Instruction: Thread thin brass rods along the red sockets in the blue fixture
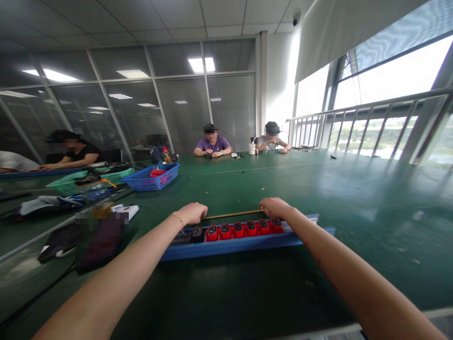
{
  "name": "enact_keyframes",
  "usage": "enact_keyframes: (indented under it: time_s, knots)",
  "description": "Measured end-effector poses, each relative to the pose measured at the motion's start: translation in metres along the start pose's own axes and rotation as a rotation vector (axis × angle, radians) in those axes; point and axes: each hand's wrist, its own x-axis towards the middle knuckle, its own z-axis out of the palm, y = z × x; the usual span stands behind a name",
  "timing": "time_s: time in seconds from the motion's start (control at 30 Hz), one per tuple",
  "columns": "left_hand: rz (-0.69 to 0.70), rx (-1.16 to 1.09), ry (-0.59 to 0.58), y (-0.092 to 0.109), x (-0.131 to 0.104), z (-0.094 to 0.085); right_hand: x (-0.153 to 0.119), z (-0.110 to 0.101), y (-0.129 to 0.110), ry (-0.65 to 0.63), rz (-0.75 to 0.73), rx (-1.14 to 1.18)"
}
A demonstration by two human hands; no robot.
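A thin yellowish strip point(233, 214) stretches between my two hands, just beyond a long blue trough point(244, 247). My left hand point(193, 213) is closed at the strip's left end, with a beaded bracelet on the wrist. My right hand point(276, 208) is closed on the right end, its forearm passing over the trough. Several red blocks with dark tops point(238, 230) stand in a row inside the trough. A black block point(197, 234) of similar shape is at the left of the row. My fingertips are mostly hidden from this angle.
To the left are a blue basket point(152, 182), a green basket point(67, 183), a bottle point(97, 193) and a dark purple item point(102, 241). Other people sit around the green table point(354, 198), two of them across from me. A white mug point(252, 149) stands at the far side.
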Motion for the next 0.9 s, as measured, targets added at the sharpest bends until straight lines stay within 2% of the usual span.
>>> enact_keyframes:
  time_s: [0.2,0.3,0.5,0.6,0.73,0.9]
  knots:
    - [-0.045,-0.018,0.015,0.009,-0.002,0.000,0.002,0.001,-0.001,0.003,-0.018,-0.030]
    - [-0.058,-0.049,0.063,0.010,-0.006,-0.006,-0.003,-0.003,0.000,0.033,0.005,-0.030]
    - [-0.091,-0.118,0.259,0.010,-0.033,-0.032,-0.024,-0.023,0.004,0.381,0.084,0.156]
    - [-0.072,-0.206,0.321,0.017,-0.055,-0.038,-0.040,-0.032,0.005,0.467,0.076,0.344]
    - [-0.047,-0.491,0.330,0.031,-0.082,-0.033,-0.068,-0.037,-0.001,0.346,0.065,0.636]
    - [-0.004,-0.638,0.145,0.039,-0.102,-0.033,-0.095,-0.039,-0.009,0.125,-0.015,0.996]
